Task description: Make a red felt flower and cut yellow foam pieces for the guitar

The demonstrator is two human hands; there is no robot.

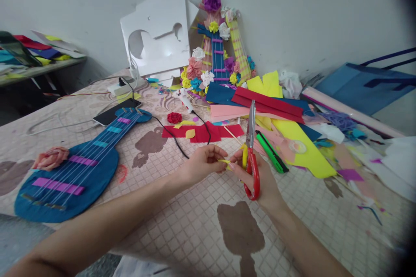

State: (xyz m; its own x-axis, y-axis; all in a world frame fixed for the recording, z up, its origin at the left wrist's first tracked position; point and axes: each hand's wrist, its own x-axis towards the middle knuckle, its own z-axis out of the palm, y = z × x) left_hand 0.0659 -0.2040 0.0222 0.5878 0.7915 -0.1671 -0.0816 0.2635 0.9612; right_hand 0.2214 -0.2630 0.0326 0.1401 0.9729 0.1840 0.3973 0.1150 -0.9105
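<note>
My left hand [204, 162] pinches one end of a small yellow paper piece [224, 162] above the table's middle. My right hand [260, 181] has red-handled scissors [251, 138] hooked in it, blades pointing up and away, while its fingertips meet the same yellow piece. Just beyond the hands, red crepe paper strips [204, 133] lie flat with a yellow leaf-shaped cutout [190, 134] on them. A red paper rose [174, 117] rests beside the strips. To the right of the scissors is a green utility knife [271, 151].
A blue paper guitar [97, 156] with a pink rose lies at left. A white glue gun [183, 99], its black cord trailing toward me, sits behind the strips. A phone [117, 111] and power strip [126, 87] are at back left; yellow paper [299, 143] and scraps spread at right.
</note>
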